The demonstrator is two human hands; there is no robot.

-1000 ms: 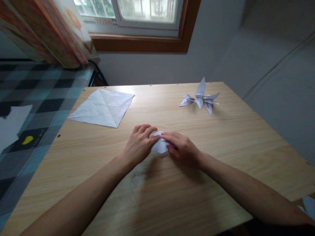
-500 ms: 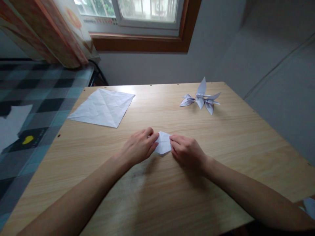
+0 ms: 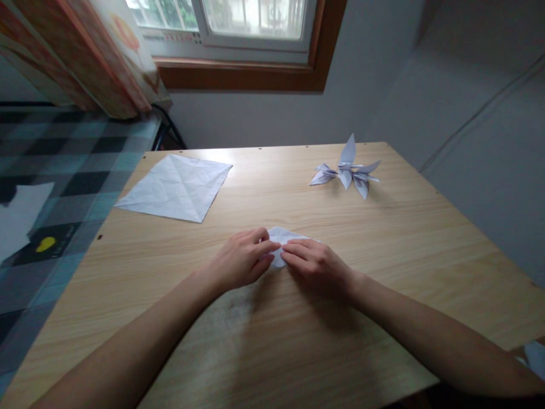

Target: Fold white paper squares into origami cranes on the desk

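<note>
Left grip [image 3: 244, 258] and right grip [image 3: 315, 261] close together over folded paper [image 3: 284, 233]

Left grip appears to pinch the paper's left part. Right grip lays its fingers across the right part; thumb hidden, so can't tell whether it clamps. Folded paper lies under both, near the middle of the worktop [image 3: 404, 244].

Change: half a second ago the right grip held the right edge and the paper's middle showed bare; now its fingers sit over that middle, meeting the left ones or nearly so, and a pointed corner sticks out past its knuckles. Reads as folding underway, a flap being spread or a crease worked; can't tell which.

Counts: two grips, one folded paper. One large creased sheet [image 3: 181, 184], flat at far left. One spiky paper model [image 3: 348, 152], far right; joined pieces unclear. Off the left side: one checked cloth [image 3: 123, 130], one dark item [image 3: 66, 236] with a yellow mark, white paper [image 3: 21, 210] (sheet count unclear). Back: one window [image 3: 255, 20], one curtain [image 3: 85, 57]. Far right: one wall cable [image 3: 481, 111].
</note>
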